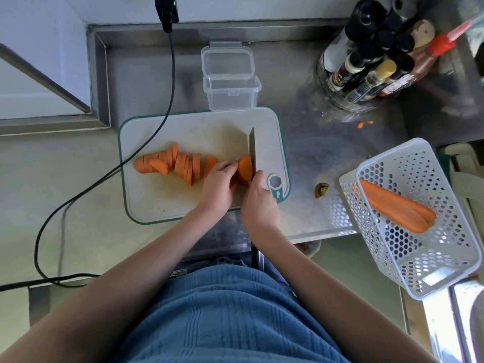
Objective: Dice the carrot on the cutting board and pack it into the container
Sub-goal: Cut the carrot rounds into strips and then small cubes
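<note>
- My right hand point(258, 197) is curled round the handle of the knife point(252, 150), whose blade runs away from me across the cutting board point(167, 205) and stands against the right-hand face of the carrot piece point(245, 167).
- My left hand point(218, 183) pinches that piece from the left, fingertips right at the blade (closer than I would like).
- The piece lies between my 2 hands, so the left hand holds and the right hand cuts; its cut face looks toward the knife.
- The sliced carrot point(170, 163) stretches leftward from my left hand in a row across the board, long axis left to right, crosswise to the blade.
- These are half-rounds, not dice, so I judge the dicing well short of done.
- The container point(231, 94) stands open at the board's far edge, straight beyond the knife tip, and looks empty.
- 1 more carrot half point(395, 208) lies in the basket point(432, 263) off to my right, on the same surface point(309, 142), nearer my right hand.
</note>
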